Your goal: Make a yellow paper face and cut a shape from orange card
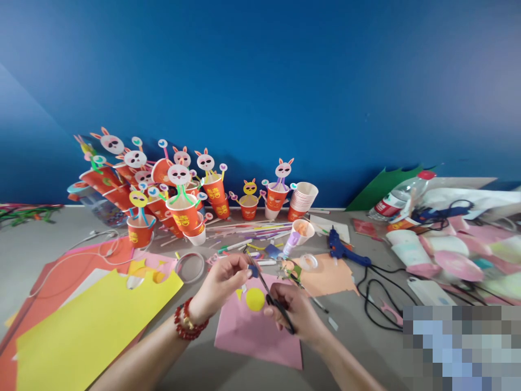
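Note:
My left hand (222, 282), with red beads at the wrist, pinches a small dark blue piece of paper (253, 270). My right hand (293, 310) has its fingers in the handles of black scissors (280, 314). The blades reach up toward the blue piece; whether they touch it I cannot tell. Below lies a pink paper sheet (260, 342), with a yellow paper circle (255, 299) on it between my hands. A smaller yellow scrap (239, 294) sits beside the circle, close to my left hand.
Red paper cups with rabbit faces (183, 209) crowd the back left. A cup stack (303, 198) stands by the wall. Yellow paper (97, 326) covers the left side. A blue glue gun (348, 250) with a black cord, a bottle (401, 195) and pink-white rolls (443, 250) are at right.

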The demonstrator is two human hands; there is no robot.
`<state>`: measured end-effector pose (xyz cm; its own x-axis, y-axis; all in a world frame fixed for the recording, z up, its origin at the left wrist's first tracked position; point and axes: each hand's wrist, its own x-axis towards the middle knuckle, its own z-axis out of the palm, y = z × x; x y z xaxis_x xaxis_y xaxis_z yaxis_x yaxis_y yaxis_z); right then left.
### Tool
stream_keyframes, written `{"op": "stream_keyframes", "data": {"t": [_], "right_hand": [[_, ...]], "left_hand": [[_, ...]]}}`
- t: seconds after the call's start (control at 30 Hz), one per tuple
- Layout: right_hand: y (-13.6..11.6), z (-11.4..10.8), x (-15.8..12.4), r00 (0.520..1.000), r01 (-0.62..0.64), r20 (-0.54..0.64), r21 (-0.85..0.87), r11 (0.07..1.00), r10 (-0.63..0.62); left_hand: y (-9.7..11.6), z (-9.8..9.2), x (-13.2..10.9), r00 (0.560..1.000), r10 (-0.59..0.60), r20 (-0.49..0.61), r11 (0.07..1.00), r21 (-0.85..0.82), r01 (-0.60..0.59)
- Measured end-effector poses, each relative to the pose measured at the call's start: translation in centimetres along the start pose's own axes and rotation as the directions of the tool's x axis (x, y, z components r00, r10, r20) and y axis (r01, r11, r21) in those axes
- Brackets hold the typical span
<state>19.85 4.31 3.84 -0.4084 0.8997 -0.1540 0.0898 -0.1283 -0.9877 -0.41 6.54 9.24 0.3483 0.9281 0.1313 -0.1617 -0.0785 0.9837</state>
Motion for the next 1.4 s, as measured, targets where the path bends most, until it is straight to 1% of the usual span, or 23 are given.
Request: {"op": "stream_keyframes", "data": {"t": [0.2, 0.33, 0.4, 0.47, 0.53, 0.63, 0.73, 0.83, 0.97, 1.03, 1.1, 1.2, 1.3, 1.4], "right_hand": [[0.4, -0.7, 0.7, 0.997, 0.072, 0.002, -0.126, 0.989, -0.072], [1.2, -1.3, 1.0, 0.998, 0.053, 0.024, -0.16, 0.986, -0.049], [1.4, -1.7, 1.2, 0.999, 0.043, 0.013, -0.167, 0.985, -0.041], [1.1, -2.0, 1.3, 0.998, 0.051, -0.019, -0.152, 0.987, -0.054], [0.1, -2.1, 1.4, 0.994, 0.091, -0.05, -0.136, 0.987, -0.099], [-2.1, -1.7, 1.5, 0.98, 0.184, -0.059, -0.099, 0.978, -0.191], [-3.6, -0.8, 1.9, 0.972, 0.213, -0.091, -0.027, 0.977, -0.215], [-3.7, -0.1, 2.6, 0.978, 0.186, -0.096, -0.014, 0.982, -0.187], [-3.1, 0.1, 3.2, 0.984, 0.164, -0.066, -0.065, 0.984, -0.168], [-3.1, 0.1, 3.3, 0.981, 0.177, -0.08, -0.016, 0.984, -0.178], [-3.3, 0.2, 3.2, 0.974, 0.2, -0.125, 0.07, 0.977, -0.19], [-3.4, 0.6, 3.0, 0.949, 0.236, -0.25, 0.159, 0.959, -0.193], [-3.1, 1.3, 2.8, 0.914, 0.271, -0.348, 0.144, 0.952, -0.208], [-2.9, 1.7, 2.7, 0.892, 0.3, -0.379, 0.095, 0.949, -0.245]], "left_hand": [[0.2, -0.3, 0.4, 0.999, -0.049, -0.023, 0.999, 0.022, 0.049], [0.4, -0.6, 0.5, 0.996, -0.084, 0.003, 0.995, 0.048, 0.083], [0.6, -0.7, 0.5, 0.995, -0.099, 0.018, 0.994, 0.057, 0.098], [0.6, -0.8, 0.6, 0.993, -0.115, 0.023, 0.991, 0.072, 0.113], [0.6, -0.9, 0.7, 0.991, -0.127, 0.03, 0.987, 0.104, 0.123], [0.2, -0.9, 0.8, 0.994, -0.103, 0.045, 0.978, 0.187, 0.093], [-0.3, -0.8, 0.7, 0.997, -0.033, 0.067, 0.967, 0.254, 0.015], [-0.7, -0.7, 0.7, 0.996, 0.014, 0.093, 0.945, 0.324, -0.043], [-0.6, -0.7, 0.6, 0.99, 0.035, 0.136, 0.918, 0.388, -0.085], [-0.5, -0.7, 0.6, 0.989, 0.033, 0.144, 0.919, 0.385, -0.087], [-0.6, -0.5, 0.6, 0.992, 0.024, 0.125, 0.931, 0.359, -0.068], [-1.2, 0.0, 0.4, 0.998, 0.013, 0.06, 0.958, 0.287, -0.029], [-2.3, 0.6, 0.1, 1.0, -0.018, -0.015, 0.972, 0.235, 0.021], [-2.8, 1.2, -0.2, 0.996, -0.05, -0.076, 0.985, 0.16, 0.062]]}}
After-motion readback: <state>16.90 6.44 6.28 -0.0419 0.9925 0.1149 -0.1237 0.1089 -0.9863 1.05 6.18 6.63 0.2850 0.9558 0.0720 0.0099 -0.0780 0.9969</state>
